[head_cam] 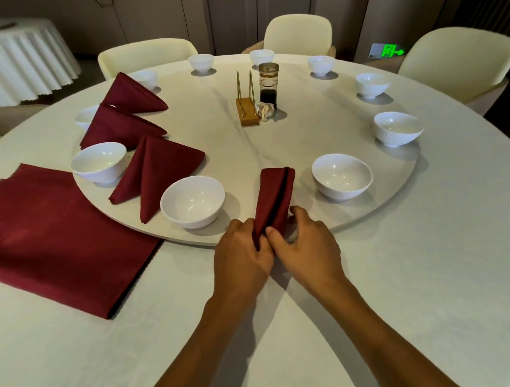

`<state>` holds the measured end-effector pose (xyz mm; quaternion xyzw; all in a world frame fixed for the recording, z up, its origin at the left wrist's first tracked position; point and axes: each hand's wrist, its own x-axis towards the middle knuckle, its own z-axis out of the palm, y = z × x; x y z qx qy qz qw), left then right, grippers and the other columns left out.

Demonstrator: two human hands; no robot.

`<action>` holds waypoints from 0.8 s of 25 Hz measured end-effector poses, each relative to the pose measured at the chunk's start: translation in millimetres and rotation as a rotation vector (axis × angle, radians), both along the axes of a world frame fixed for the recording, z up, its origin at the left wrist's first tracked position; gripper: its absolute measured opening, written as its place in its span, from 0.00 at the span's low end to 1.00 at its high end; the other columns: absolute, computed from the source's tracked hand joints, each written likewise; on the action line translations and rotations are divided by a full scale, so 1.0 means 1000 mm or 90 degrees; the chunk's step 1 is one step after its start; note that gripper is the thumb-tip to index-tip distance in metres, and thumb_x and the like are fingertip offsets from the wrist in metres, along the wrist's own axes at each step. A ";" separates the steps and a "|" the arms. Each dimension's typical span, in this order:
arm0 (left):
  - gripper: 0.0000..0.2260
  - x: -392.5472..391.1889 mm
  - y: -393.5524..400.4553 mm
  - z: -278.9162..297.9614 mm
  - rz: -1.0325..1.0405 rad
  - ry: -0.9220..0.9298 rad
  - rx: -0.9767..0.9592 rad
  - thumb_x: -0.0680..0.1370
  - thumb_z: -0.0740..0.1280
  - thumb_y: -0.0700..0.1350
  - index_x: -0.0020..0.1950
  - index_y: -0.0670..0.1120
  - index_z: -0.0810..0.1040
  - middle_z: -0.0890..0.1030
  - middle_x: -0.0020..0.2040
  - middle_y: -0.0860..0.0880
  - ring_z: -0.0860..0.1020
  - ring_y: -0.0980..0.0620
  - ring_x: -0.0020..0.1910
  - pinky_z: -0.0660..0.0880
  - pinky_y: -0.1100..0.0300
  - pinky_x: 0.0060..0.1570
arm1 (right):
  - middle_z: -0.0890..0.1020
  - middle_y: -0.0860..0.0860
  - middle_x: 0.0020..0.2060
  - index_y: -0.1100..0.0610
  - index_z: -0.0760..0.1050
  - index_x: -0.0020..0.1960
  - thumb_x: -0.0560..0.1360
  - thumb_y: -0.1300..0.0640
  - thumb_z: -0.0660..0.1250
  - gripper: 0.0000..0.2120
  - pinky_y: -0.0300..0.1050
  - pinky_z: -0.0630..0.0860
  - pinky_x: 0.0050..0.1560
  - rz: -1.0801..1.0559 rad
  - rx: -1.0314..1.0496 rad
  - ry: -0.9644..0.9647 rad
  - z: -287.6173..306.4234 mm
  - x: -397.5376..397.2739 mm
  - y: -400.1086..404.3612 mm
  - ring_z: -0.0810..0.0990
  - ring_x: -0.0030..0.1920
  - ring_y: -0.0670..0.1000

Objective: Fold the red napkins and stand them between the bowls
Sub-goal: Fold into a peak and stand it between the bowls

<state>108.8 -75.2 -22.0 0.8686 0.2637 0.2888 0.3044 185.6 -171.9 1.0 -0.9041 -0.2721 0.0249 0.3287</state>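
Your left hand (pixel 241 246) and right hand (pixel 304 244) both pinch the near end of a folded napkin (pixel 273 198), fingers curled round it. It lies on the turntable (pixel 303 132) edge between two bowls (pixel 193 204) (pixel 342 176). Three napkins (pixel 159 171) stand further left.

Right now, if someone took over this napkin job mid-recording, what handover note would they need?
Left hand and right hand: both pinch the near end of the folded napkin, which lies on the turntable between the near bowl and the bowl to its right, not yet opened out to stand.
Done: three standing napkins sit in the gaps on the left.
Left: spread and stand this one, then fold more from the flat stack on the left for the remaining gaps round the right and far side.
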 end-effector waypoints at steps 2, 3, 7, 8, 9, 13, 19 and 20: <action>0.15 0.004 0.000 0.002 -0.002 -0.019 0.002 0.80 0.61 0.52 0.58 0.44 0.80 0.80 0.46 0.47 0.78 0.53 0.41 0.77 0.64 0.44 | 0.82 0.46 0.48 0.50 0.73 0.60 0.78 0.42 0.63 0.16 0.41 0.74 0.43 -0.013 0.007 -0.004 0.002 0.004 0.008 0.79 0.47 0.49; 0.15 0.007 0.002 0.003 -0.006 -0.032 -0.008 0.80 0.61 0.51 0.58 0.43 0.80 0.80 0.45 0.47 0.78 0.53 0.41 0.79 0.62 0.44 | 0.82 0.47 0.47 0.51 0.74 0.58 0.78 0.46 0.63 0.13 0.41 0.75 0.43 -0.022 -0.005 -0.015 0.005 0.007 0.013 0.80 0.45 0.49; 0.15 0.021 0.011 0.010 0.044 0.048 -0.030 0.81 0.64 0.53 0.60 0.45 0.79 0.81 0.50 0.47 0.80 0.49 0.47 0.77 0.60 0.52 | 0.82 0.53 0.53 0.54 0.73 0.66 0.81 0.52 0.59 0.15 0.50 0.80 0.54 -0.050 -0.059 -0.115 0.015 0.021 0.024 0.80 0.51 0.55; 0.16 0.019 0.010 0.009 0.047 0.075 -0.015 0.80 0.64 0.55 0.59 0.45 0.79 0.81 0.50 0.47 0.80 0.49 0.47 0.78 0.59 0.53 | 0.82 0.52 0.54 0.54 0.72 0.67 0.81 0.51 0.59 0.16 0.51 0.79 0.55 -0.050 -0.068 -0.120 0.014 0.022 0.021 0.79 0.53 0.55; 0.17 0.016 0.008 0.008 0.047 0.099 0.007 0.79 0.63 0.57 0.57 0.46 0.80 0.81 0.49 0.47 0.80 0.50 0.46 0.78 0.58 0.53 | 0.81 0.52 0.54 0.54 0.72 0.66 0.80 0.49 0.59 0.17 0.51 0.79 0.55 -0.053 -0.090 -0.122 0.011 0.022 0.015 0.79 0.53 0.55; 0.17 0.002 -0.003 0.002 0.055 0.160 0.050 0.80 0.62 0.57 0.56 0.45 0.79 0.81 0.50 0.47 0.78 0.51 0.45 0.75 0.61 0.53 | 0.79 0.53 0.48 0.57 0.76 0.57 0.81 0.49 0.60 0.14 0.45 0.75 0.49 -0.067 -0.181 -0.123 0.001 0.021 -0.013 0.79 0.46 0.53; 0.14 0.019 0.016 0.007 0.056 0.141 0.089 0.81 0.63 0.52 0.55 0.42 0.80 0.82 0.49 0.44 0.79 0.47 0.46 0.75 0.59 0.53 | 0.81 0.57 0.50 0.60 0.78 0.56 0.80 0.54 0.63 0.12 0.50 0.78 0.52 -0.057 -0.117 -0.165 -0.001 0.045 0.012 0.81 0.48 0.57; 0.14 0.019 0.019 0.006 0.056 0.151 0.094 0.81 0.63 0.53 0.55 0.42 0.80 0.82 0.49 0.44 0.80 0.47 0.46 0.74 0.60 0.52 | 0.81 0.56 0.51 0.59 0.78 0.57 0.80 0.52 0.63 0.12 0.49 0.78 0.51 -0.056 -0.118 -0.158 -0.003 0.048 0.014 0.80 0.49 0.56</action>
